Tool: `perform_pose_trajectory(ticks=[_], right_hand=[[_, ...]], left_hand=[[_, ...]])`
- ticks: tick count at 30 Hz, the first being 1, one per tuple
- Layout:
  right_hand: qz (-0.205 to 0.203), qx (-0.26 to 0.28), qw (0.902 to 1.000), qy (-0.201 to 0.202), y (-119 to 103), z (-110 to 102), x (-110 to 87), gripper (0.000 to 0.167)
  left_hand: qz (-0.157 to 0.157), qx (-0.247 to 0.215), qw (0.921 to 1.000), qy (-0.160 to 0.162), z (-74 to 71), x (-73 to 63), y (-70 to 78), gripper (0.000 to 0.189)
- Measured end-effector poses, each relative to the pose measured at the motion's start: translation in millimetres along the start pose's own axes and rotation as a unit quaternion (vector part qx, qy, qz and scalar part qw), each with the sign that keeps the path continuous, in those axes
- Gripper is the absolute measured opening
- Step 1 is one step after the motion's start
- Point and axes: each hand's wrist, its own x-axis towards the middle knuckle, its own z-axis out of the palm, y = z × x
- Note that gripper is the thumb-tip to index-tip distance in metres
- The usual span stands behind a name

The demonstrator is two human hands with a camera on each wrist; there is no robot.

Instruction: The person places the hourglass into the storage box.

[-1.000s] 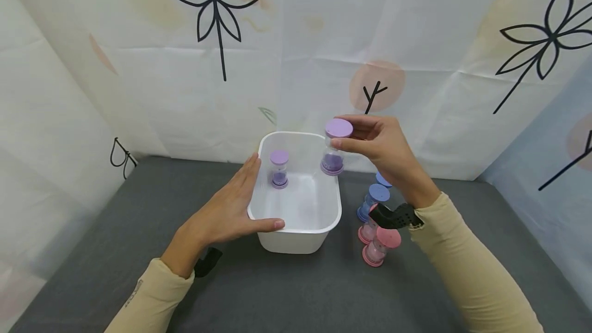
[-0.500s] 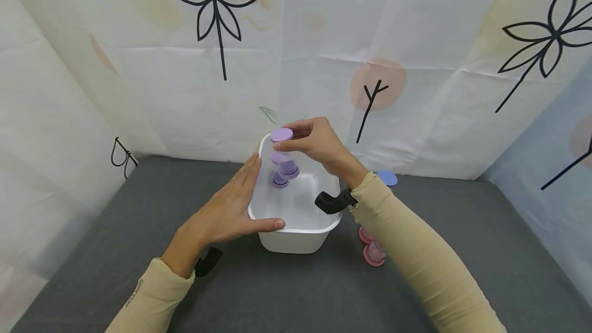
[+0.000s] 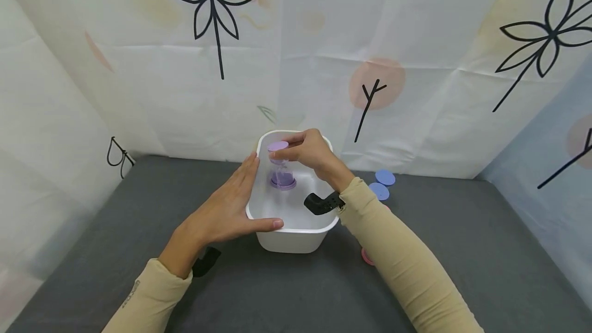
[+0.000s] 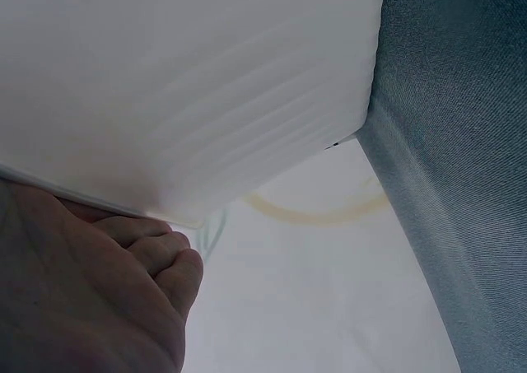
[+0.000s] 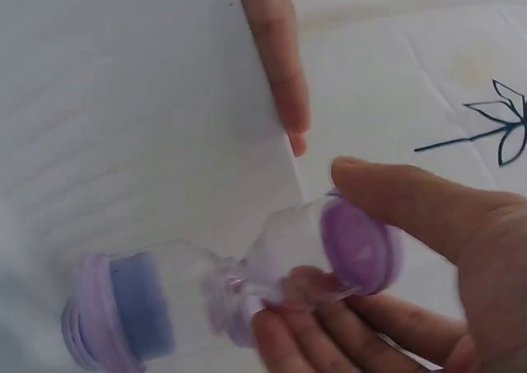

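My right hand (image 3: 312,155) pinches a purple-capped hourglass (image 3: 283,180) near its top, inside the white plastic bin (image 3: 293,241). In the right wrist view the hourglass (image 5: 144,307) has clear bulbs and purple sand, with thumb and fingers around its upper end. Whether its base touches the bin floor, I cannot tell. A second purple hourglass in the bin is hidden behind it in the head view. My left hand (image 3: 226,204) rests along the bin's left rim, fingers fairly straight and thumb over the near edge. The left wrist view shows its fingers (image 4: 165,258) against the outer wall.
Right of the bin, blue caps (image 3: 385,177) of two hourglasses show past my right sleeve (image 3: 393,256). A pink base (image 3: 367,257) peeks out below it. Grey cloth (image 3: 222,302) covers the table, and a white patterned curtain (image 3: 314,66) hangs behind.
My right hand has carried the purple hourglass leftward over the bin and lowered it in front of the other purple one. My left hand has stayed on the rim.
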Motion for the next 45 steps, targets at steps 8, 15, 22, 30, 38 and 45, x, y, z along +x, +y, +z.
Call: perform_pose_trajectory(ticks=[8, 15, 22, 30, 38, 45], right_hand=[[0.005, 0.005, 0.9996, -0.028, 10.3, 0.8, -0.4, 0.04], [0.014, -0.06, 0.9958, -0.067, 10.7, 0.9, -2.9, 0.045], [0.02, -0.121, 0.9886, -0.088, 12.4, 3.5, -1.3, 0.04], [0.014, -0.17, 0.9816, -0.086, 12.8, 2.9, -0.7, 0.039], [-0.004, -0.168, 0.9792, -0.113, 13.2, 4.1, -0.1, 0.042], [-0.015, -0.156, 0.978, -0.138, 13.6, 6.6, 1.6, 0.052]], left_hand=[[-0.002, 0.0, 1.0, -0.003, -1.2, -1.1, -0.8, 0.13], [0.002, 0.001, 1.0, -0.002, -1.2, -1.2, -0.4, 0.129], [-0.003, 0.008, 0.9999, -0.007, -1.3, -1.7, -1.0, 0.129], [-0.001, 0.004, 1.0, -0.004, -0.7, -1.1, -1.2, 0.129], [0.0, 0.006, 1.0, -0.001, 0.1, -0.8, -2.0, 0.129], [-0.002, 0.0, 1.0, -0.005, -0.3, -1.0, -1.2, 0.129]])
